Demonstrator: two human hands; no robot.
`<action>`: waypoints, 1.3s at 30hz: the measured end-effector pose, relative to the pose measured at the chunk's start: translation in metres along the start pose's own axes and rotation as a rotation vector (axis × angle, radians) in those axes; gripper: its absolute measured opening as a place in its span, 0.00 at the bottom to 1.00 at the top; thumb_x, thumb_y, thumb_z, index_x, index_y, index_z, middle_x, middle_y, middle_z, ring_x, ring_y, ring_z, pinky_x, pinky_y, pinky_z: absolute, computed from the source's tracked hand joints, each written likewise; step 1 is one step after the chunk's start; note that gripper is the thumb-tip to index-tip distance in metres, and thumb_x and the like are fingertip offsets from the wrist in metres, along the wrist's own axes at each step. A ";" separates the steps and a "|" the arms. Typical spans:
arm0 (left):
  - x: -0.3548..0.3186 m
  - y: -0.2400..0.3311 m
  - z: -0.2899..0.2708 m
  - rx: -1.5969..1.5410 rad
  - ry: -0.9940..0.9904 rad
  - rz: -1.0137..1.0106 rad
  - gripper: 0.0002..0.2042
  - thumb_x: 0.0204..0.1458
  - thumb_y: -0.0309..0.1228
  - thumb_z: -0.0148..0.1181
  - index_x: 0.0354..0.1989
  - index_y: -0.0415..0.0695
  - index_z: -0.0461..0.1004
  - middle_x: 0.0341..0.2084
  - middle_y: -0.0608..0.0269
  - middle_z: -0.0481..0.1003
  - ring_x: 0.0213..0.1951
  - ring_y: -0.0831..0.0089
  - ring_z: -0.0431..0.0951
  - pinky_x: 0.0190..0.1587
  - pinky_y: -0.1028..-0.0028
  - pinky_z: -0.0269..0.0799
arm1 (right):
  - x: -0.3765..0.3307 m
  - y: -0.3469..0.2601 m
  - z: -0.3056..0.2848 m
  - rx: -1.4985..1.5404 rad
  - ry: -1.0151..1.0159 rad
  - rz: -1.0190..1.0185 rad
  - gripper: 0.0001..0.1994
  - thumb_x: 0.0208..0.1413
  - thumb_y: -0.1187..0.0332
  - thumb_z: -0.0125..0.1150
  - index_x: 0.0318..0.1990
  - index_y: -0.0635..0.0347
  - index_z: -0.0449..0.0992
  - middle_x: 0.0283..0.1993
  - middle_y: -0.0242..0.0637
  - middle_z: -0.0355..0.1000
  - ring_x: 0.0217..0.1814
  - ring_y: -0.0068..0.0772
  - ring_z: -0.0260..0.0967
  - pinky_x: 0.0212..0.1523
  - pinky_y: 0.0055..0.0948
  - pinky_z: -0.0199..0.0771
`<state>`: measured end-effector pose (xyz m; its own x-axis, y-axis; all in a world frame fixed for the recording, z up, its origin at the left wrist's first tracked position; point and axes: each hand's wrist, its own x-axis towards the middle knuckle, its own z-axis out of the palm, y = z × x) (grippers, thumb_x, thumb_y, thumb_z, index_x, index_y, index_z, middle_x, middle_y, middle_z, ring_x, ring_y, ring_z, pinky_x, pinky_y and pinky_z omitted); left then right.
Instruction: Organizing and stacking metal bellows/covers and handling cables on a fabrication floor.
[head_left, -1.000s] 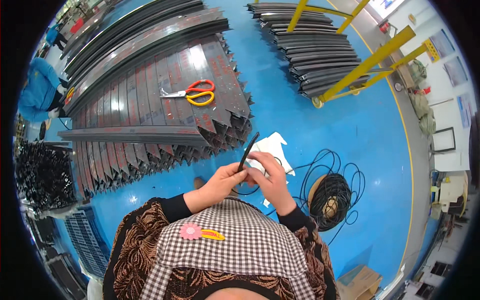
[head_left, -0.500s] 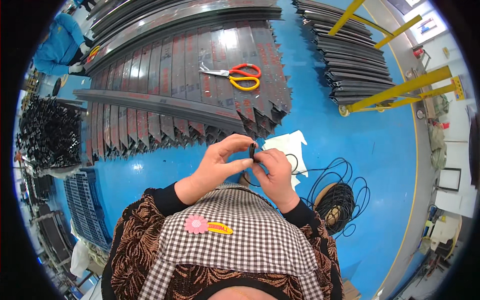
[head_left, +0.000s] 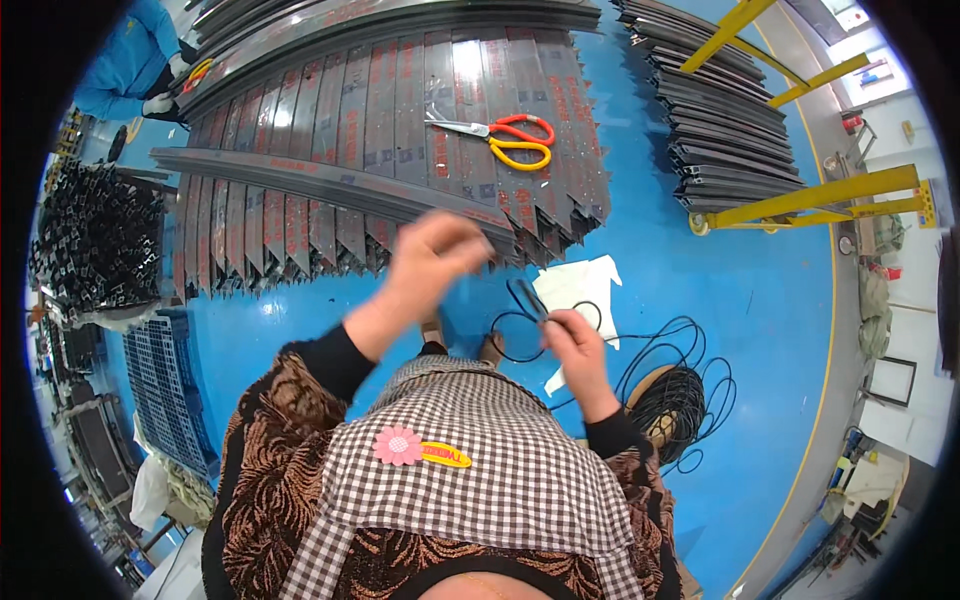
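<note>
My right hand [head_left: 573,340] is closed on a short black rubber strip [head_left: 527,297] that sticks up from the fist, with black cord looping below it. My left hand [head_left: 432,252] is blurred and raised away from the strip, over the near ends of the dark metal profiles [head_left: 380,150]; its fingers are curled and I see nothing in them. Red-and-yellow scissors [head_left: 505,135] lie on the profiles farther out. A coil of black cord [head_left: 672,400] sits on the blue floor to my right.
A white sheet [head_left: 580,285] lies on the blue floor behind my right hand. More dark profiles [head_left: 720,110] are stacked at the upper right beside yellow rails [head_left: 810,195]. Another person in blue [head_left: 135,65] works at the upper left. A pile of black parts [head_left: 95,235] and a blue crate [head_left: 165,385] stand at the left.
Both hands held the black strip together before. Now my left hand has let go and swung up to the left, while my right hand keeps the strip.
</note>
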<state>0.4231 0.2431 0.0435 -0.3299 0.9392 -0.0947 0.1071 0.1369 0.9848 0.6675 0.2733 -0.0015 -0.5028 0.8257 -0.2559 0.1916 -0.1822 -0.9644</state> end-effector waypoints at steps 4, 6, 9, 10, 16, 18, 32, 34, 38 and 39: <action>0.049 -0.060 -0.087 1.188 0.155 0.345 0.27 0.47 0.45 0.62 0.54 0.46 0.67 0.56 0.59 0.64 0.63 0.59 0.57 0.64 0.54 0.48 | 0.006 0.021 -0.051 -0.317 0.052 -0.030 0.07 0.54 0.71 0.58 0.36 0.65 0.77 0.26 0.30 0.72 0.25 0.21 0.63 0.28 0.20 0.63; 0.050 -0.079 -0.105 1.376 0.071 0.108 0.28 0.48 0.48 0.61 0.54 0.46 0.66 0.56 0.58 0.63 0.66 0.58 0.52 0.65 0.50 0.43 | 0.018 0.021 -0.062 -0.363 0.018 0.004 0.08 0.53 0.70 0.59 0.34 0.66 0.77 0.29 0.33 0.73 0.26 0.24 0.64 0.29 0.21 0.64; 0.052 -0.086 -0.112 1.365 0.081 0.088 0.29 0.47 0.48 0.62 0.55 0.46 0.65 0.55 0.58 0.63 0.65 0.55 0.52 0.66 0.49 0.40 | 0.048 0.029 -0.065 -0.498 -0.049 -0.105 0.08 0.53 0.69 0.59 0.35 0.66 0.77 0.31 0.35 0.74 0.27 0.29 0.66 0.30 0.24 0.65; 0.053 -0.090 -0.111 1.363 0.079 0.083 0.29 0.47 0.48 0.62 0.55 0.46 0.65 0.55 0.58 0.63 0.65 0.55 0.52 0.66 0.49 0.40 | 0.059 0.034 -0.064 -0.504 -0.066 -0.120 0.09 0.52 0.68 0.59 0.35 0.65 0.77 0.32 0.35 0.74 0.29 0.32 0.67 0.31 0.25 0.65; 0.057 -0.100 -0.109 1.409 0.110 0.086 0.29 0.46 0.48 0.62 0.55 0.46 0.65 0.56 0.57 0.62 0.65 0.53 0.51 0.66 0.47 0.38 | 0.104 0.054 -0.047 -0.532 -0.120 -0.155 0.09 0.53 0.65 0.58 0.35 0.62 0.78 0.31 0.35 0.74 0.31 0.37 0.69 0.33 0.29 0.66; 0.057 -0.096 -0.107 1.405 0.103 0.081 0.29 0.46 0.48 0.62 0.55 0.46 0.65 0.56 0.56 0.62 0.65 0.52 0.51 0.66 0.47 0.37 | 0.111 0.060 -0.045 -0.587 -0.140 -0.165 0.09 0.53 0.65 0.57 0.34 0.61 0.78 0.31 0.35 0.74 0.31 0.38 0.69 0.34 0.29 0.67; 0.057 -0.098 -0.109 1.431 0.092 0.073 0.30 0.46 0.48 0.62 0.56 0.47 0.64 0.57 0.55 0.60 0.65 0.52 0.50 0.67 0.48 0.34 | 0.125 0.047 -0.044 -0.765 -0.274 -0.271 0.08 0.53 0.63 0.57 0.36 0.55 0.78 0.31 0.32 0.72 0.31 0.38 0.69 0.33 0.30 0.67; 0.057 -0.099 -0.110 1.443 0.093 0.075 0.30 0.47 0.48 0.61 0.56 0.47 0.64 0.57 0.54 0.60 0.65 0.52 0.50 0.67 0.48 0.34 | 0.126 0.042 -0.039 -0.763 -0.295 -0.334 0.08 0.53 0.63 0.57 0.37 0.53 0.78 0.31 0.32 0.71 0.30 0.38 0.68 0.32 0.30 0.67; 0.059 -0.094 -0.107 1.423 0.099 0.073 0.30 0.47 0.48 0.61 0.55 0.47 0.64 0.57 0.54 0.60 0.65 0.52 0.50 0.67 0.48 0.33 | 0.126 0.043 -0.043 -0.912 -0.293 -0.374 0.08 0.53 0.63 0.57 0.37 0.52 0.78 0.30 0.32 0.69 0.30 0.38 0.67 0.30 0.31 0.66; 0.059 -0.094 -0.107 1.416 0.102 0.071 0.29 0.47 0.48 0.61 0.55 0.47 0.64 0.57 0.54 0.60 0.65 0.52 0.50 0.67 0.48 0.33 | 0.126 0.044 -0.043 -0.962 -0.294 -0.388 0.08 0.52 0.64 0.57 0.37 0.52 0.78 0.30 0.32 0.69 0.29 0.38 0.67 0.30 0.31 0.66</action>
<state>0.2932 0.2518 -0.0391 -0.3430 0.9392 0.0185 0.9393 0.3429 0.0061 0.6488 0.3922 -0.0732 -0.8304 0.5523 -0.0734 0.4929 0.6668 -0.5590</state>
